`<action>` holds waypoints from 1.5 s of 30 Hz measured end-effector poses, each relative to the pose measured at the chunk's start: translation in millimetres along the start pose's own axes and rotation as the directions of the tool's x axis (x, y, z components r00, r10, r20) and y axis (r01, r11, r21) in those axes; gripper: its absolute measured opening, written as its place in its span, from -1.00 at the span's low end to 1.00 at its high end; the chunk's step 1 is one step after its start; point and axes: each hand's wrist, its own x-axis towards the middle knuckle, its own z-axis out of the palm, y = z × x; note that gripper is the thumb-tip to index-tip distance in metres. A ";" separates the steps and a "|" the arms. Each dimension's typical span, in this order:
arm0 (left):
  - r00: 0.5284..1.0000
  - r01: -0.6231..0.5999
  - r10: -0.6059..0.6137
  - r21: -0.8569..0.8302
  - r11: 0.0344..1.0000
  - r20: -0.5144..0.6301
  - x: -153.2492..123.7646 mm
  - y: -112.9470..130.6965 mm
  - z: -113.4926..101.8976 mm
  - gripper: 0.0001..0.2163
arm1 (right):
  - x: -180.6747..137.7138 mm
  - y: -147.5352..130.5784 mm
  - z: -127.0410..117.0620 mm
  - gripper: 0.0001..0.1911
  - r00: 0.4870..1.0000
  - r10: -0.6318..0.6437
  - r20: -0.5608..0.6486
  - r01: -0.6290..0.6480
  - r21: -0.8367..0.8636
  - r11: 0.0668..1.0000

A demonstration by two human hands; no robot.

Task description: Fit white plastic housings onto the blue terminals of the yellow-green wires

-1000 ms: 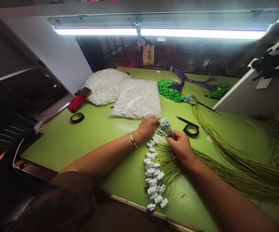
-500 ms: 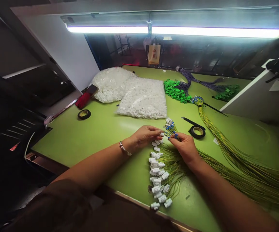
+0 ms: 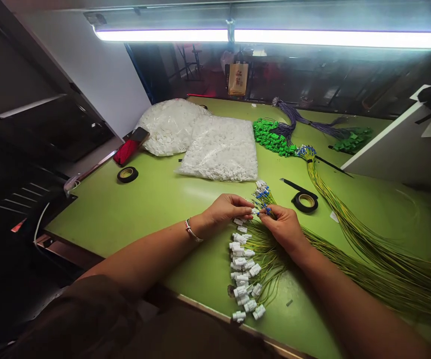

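My left hand (image 3: 229, 208) pinches a small white connector housing (image 3: 254, 211) between thumb and fingertips. Facing it, my right hand (image 3: 283, 225) is closed on a yellow-green wire with a blue terminal (image 3: 259, 213), its tip at or against the housing; how deep it sits I cannot tell. Just beyond the fingers lies a bundle of wires with blue and metal terminals (image 3: 264, 193). Below my hands, several wired white connectors (image 3: 242, 279) lie in a column, their yellow-green wires (image 3: 271, 249) trailing right under my right hand.
Two clear bags of white housings, one bulging (image 3: 170, 127) and one flat (image 3: 218, 149), lie behind. Black tape rolls (image 3: 305, 201) sit right and left. Green connectors (image 3: 273, 137) with dark wires, another yellow-green wire bundle (image 3: 322, 192), and a red-and-black object (image 3: 130, 147) are on the green table (image 3: 155, 199).
The white housing and the wire's blue terminal have come together between my fingertips. My hands have otherwise barely moved. The head view has tilted slightly.
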 end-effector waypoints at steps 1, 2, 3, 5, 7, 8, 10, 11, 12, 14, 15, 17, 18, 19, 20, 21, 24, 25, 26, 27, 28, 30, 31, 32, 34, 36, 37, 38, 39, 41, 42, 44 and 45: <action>1.000 -0.005 0.005 -0.004 1.000 -0.009 0.2 -1.1 0.8 -0.65 | 0.1 -0.1 -0.2 -0.80 1.000 -0.005 0.005 0.005 0.006 1.000; 1.000 -0.007 0.007 -0.009 1.000 -0.020 0.3 -1.9 1.4 -0.65 | 0.2 -0.3 -0.3 -0.79 1.000 -0.012 0.012 0.012 0.010 1.000; 0.999 -0.007 0.007 -0.016 1.000 -0.033 0.3 -2.3 2.0 -0.64 | 0.1 -0.6 -0.3 -0.79 0.999 -0.023 0.023 0.023 0.010 1.000; 0.998 -0.008 0.006 -0.039 0.999 -0.059 0.1 -2.3 2.7 -0.63 | 0.0 -1.4 -0.4 -0.78 0.998 -0.043 0.047 0.043 -0.006 0.999; 0.998 -0.001 -0.003 -0.063 0.998 -0.065 -0.3 -1.6 3.1 -0.62 | -0.2 -1.7 -0.7 -0.77 0.997 -0.049 0.057 0.051 -0.037 0.998; 0.998 0.005 -0.009 -0.067 0.998 -0.061 -0.4 -1.2 3.3 -0.62 | -0.2 -1.6 -1.0 -0.77 0.997 -0.047 0.060 0.050 -0.050 0.998; 0.999 0.007 -0.009 -0.044 0.999 -0.048 -0.3 -1.1 3.6 -0.63 | 0.1 -0.9 -2.2 -0.76 0.994 -0.049 0.093 0.055 -0.063 0.997; 0.999 0.001 -0.002 -0.022 1.000 -0.041 0.0 -1.6 3.7 -0.64 | 0.3 -0.3 -2.8 -0.77 0.991 -0.055 0.122 0.064 -0.066 0.996; 0.999 -0.009 0.009 0.001 1.000 -0.034 0.3 -2.6 3.8 -0.65 | 0.5 0.3 -3.5 -0.77 0.986 -0.062 0.154 0.075 -0.075 0.994; 0.999 -0.028 0.029 0.037 0.999 -0.023 1.0 -5.8 3.9 -0.66 | 0.7 1.6 -4.5 -0.78 0.976 -0.069 0.205 0.094 -0.114 0.989; 0.999 -0.036 0.037 0.046 0.998 -0.023 1.4 -7.8 4.1 -0.67 | 0.8 2.0 -4.7 -0.79 0.974 -0.067 0.215 0.098 -0.139 0.985; 0.998 -0.049 0.051 0.054 0.997 -0.034 2.1 -11.2 5.0 -0.67 | 0.6 2.4 -4.7 -0.78 0.974 -0.062 0.216 0.102 -0.180 0.978; 0.997 -0.057 0.059 0.057 0.997 -0.043 2.3 -11.9 5.5 -0.68 | 0.5 2.3 -4.6 -0.78 0.974 -0.061 0.216 0.104 -0.195 0.975; 0.997 -0.065 0.068 0.061 0.996 -0.048 2.3 -11.6 5.9 -0.69 | 0.4 1.9 -4.5 -0.78 0.975 -0.062 0.216 0.107 -0.206 0.973; 0.997 -0.067 0.070 0.074 0.995 -0.045 2.1 -9.9 6.1 -0.70 | 0.3 1.4 -4.3 -0.78 0.974 -0.063 0.216 0.109 -0.211 0.971; 0.998 -0.058 0.062 0.101 0.993 -0.033 1.6 -6.8 5.6 -0.72 | 0.3 0.6 -4.2 -0.77 0.973 -0.063 0.222 0.110 -0.208 0.972; 1.000 -0.019 0.013 0.295 0.955 0.023 -1.5 8.5 -0.7 -0.77 | 0.7 -1.3 -3.5 -0.76 0.971 -0.054 0.233 0.081 -0.108 0.991; 0.999 -0.016 0.000 0.385 0.923 0.042 -2.8 14.4 -4.4 -0.79 | 1.0 -1.5 -3.1 -0.75 0.975 -0.039 0.218 0.051 -0.050 0.997; 0.998 -0.023 -0.011 0.473 0.881 0.067 -4.0 19.8 -8.5 -0.80 | 1.4 -1.2 -2.5 -0.74 0.983 -0.015 0.185 0.013 0.008 1.000; 0.995 -0.038 -0.021 0.551 0.833 0.101 -4.8 24.7 -12.6 -0.82 | 1.7 -0.5 -1.7 -0.72 0.990 0.016 0.137 -0.024 0.059 0.998; 0.989 -0.059 -0.036 0.618 0.784 0.140 -4.7 28.7 -16.3 -0.83 | 1.9 0.5 -0.8 -0.71 0.996 0.046 0.082 -0.054 0.098 0.994; 0.981 -0.113 -0.036 0.715 0.690 0.190 -0.6 35.0 -20.8 -0.85 | 1.9 2.5 1.2 -0.69 0.996 0.086 -0.010 -0.083 0.147 0.986; 0.982 -0.154 0.014 0.752 0.641 0.189 4.1 37.6 -21.1 -0.87 | 1.7 3.2 2.2 -0.68 0.995 0.089 -0.034 -0.082 0.158 0.984; 0.978 -0.210 0.110 0.787 0.581 0.180 10.8 40.1 -19.9 -0.87 | 1.2 3.5 3.2 -0.68 0.996 0.083 -0.039 -0.076 0.158 0.985; 0.906 -0.360 0.365 0.847 0.392 0.216 30.0 45.5 -14.3 -0.82 | 0.1 3.0 4.7 -0.67 0.999 0.047 -0.012 -0.045 0.126 0.991; 0.773 -0.520 0.488 0.846 0.119 0.406 54.8 50.4 -6.5 -0.67 | -0.9 1.6 5.5 -0.68 1.000 -0.007 0.020 0.005 0.065 0.998; 0.728 -0.577 0.456 0.817 0.006 0.511 67.7 52.3 -2.9 -0.59 | -1.3 0.9 5.6 -0.68 0.999 -0.028 0.031 0.026 0.041 0.999; 0.704 -0.611 0.396 0.787 -0.085 0.590 79.9 53.5 0.2 -0.55 | -1.5 0.4 5.7 -0.69 0.999 -0.040 0.035 0.039 0.027 0.999; 0.694 -0.628 0.331 0.762 -0.157 0.640 90.8 54.0 2.4 -0.53 | -1.5 0.0 5.6 -0.69 0.998 -0.047 0.038 0.046 0.021 0.999; 0.690 -0.626 0.260 0.737 -0.255 0.675 106.4 52.9 3.9 -0.55 | -1.4 -0.2 5.4 -0.68 0.997 -0.057 0.045 0.056 0.017 0.998; 0.687 -0.618 0.258 0.733 -0.283 0.679 110.3 51.6 3.2 -0.60 | -1.3 0.0 5.4 -0.68 0.997 -0.067 0.048 0.066 0.014 0.998; 0.666 -0.614 0.293 0.727 -0.308 0.686 110.6 48.3 -0.8 -0.72 | -1.2 0.8 5.6 -0.69 0.996 -0.087 0.035 0.087 0.002 0.996; 0.650 -0.613 0.321 0.725 -0.315 0.689 107.3 46.2 -3.8 -0.75 | -1.3 1.2 5.8 -0.70 0.996 -0.092 0.014 0.092 -0.004 0.996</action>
